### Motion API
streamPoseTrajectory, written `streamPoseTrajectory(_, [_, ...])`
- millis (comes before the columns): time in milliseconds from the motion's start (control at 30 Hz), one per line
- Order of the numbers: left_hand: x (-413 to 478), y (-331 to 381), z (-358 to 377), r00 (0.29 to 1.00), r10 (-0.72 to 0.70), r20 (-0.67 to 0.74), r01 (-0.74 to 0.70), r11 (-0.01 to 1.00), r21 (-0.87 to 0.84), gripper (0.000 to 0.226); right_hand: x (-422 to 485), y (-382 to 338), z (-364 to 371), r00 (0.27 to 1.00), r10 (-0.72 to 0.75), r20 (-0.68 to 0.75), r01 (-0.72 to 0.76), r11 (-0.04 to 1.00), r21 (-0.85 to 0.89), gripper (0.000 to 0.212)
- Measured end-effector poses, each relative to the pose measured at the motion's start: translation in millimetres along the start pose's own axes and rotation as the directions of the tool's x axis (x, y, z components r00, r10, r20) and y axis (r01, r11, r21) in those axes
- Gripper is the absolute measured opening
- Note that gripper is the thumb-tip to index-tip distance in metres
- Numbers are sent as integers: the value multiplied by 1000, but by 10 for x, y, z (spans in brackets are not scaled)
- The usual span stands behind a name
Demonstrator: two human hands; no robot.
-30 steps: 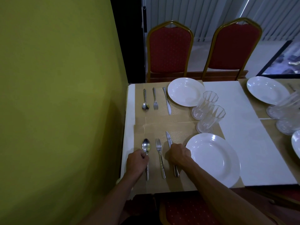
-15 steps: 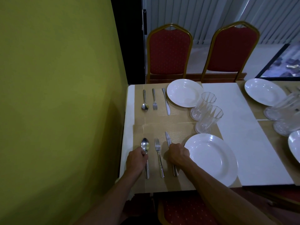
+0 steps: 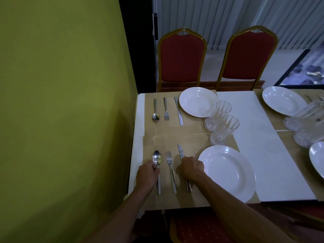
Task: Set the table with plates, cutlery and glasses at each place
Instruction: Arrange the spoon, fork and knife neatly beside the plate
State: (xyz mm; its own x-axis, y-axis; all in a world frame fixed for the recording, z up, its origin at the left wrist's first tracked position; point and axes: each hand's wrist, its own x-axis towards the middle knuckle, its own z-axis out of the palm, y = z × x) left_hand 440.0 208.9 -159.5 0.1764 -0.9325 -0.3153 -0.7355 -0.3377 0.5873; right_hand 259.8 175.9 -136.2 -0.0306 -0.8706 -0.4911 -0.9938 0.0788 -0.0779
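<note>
On the worktop (image 3: 263,155), the left hand (image 3: 146,174) has its grip closed around the near spoon (image 3: 157,160) just below the bowl, the handle running back under the palm. The right hand (image 3: 192,168) lies curled over the knife (image 3: 180,151), blade tip showing ahead of the knuckles; whether it clamps it I cannot tell. The fork (image 3: 171,171) lies between them, the plate (image 3: 228,172) just right.

The left hand (image 3: 147,175) held the near spoon (image 3: 157,165) by its neck. The right hand (image 3: 192,168) lay over the knife (image 3: 180,151). A fork (image 3: 171,171) sat between them, and a white plate (image 3: 228,172) was just beside the right hand.
</note>
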Motion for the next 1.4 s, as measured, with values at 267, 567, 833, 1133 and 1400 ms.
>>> streamPoseTrajectory(267, [11,-12,13,1000,3,10,-3,1000,-22,19,-42,-8,-48,1000,-10,-2,10,1000,10,46])
streamPoseTrajectory(567, [3,-41,-30,997,25,-68,-29,998,-58,21,-123,-48,-166,998,-33,-45,32,999,-25,53])
streamPoseTrajectory(833, [421,-21,-216,977,108,-183,-115,993,-32,24,-119,-12,-302,999,-23,-22,22,998,-62,27])
streamPoseTrajectory(1133, [869,307,-199,941,248,-229,-251,968,14,12,48,154,-518,999,-17,-31,17,1000,-1,24])
streamPoseTrajectory(1400, [1405,307,-224,922,295,-250,-280,955,95,21,459,99,-810,991,-55,-120,62,997,55,22])
